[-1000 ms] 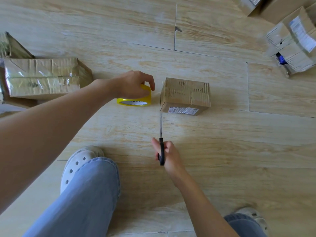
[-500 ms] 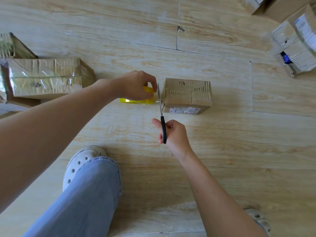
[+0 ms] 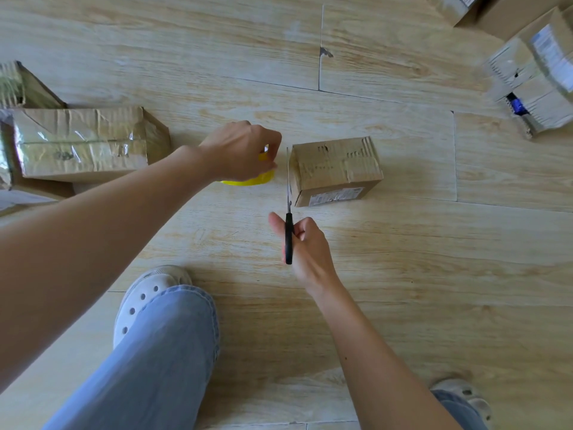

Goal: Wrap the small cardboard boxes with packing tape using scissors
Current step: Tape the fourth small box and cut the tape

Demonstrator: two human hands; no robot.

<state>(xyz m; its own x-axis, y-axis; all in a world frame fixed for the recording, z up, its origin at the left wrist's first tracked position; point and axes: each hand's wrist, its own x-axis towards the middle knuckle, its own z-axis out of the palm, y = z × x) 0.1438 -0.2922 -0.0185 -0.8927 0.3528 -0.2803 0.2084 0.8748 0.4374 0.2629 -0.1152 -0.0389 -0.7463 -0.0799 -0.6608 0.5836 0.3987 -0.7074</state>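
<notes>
Cardboard box sits on the wooden floor, likely light and stiff (dented edges, so hold its flat faces). Just left, the left hand grips the yellow tape roll; the right hand grips scissors, blades along the box's left edge.

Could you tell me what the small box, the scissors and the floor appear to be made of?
The small box looks like matte brown corrugated cardboard: fluting shows along its top edge. The scissors seem to have grey metal blades and black, probably plastic, handles. The floor shows pale wood grain with seams; real wood or printed tile is unclear.
</notes>
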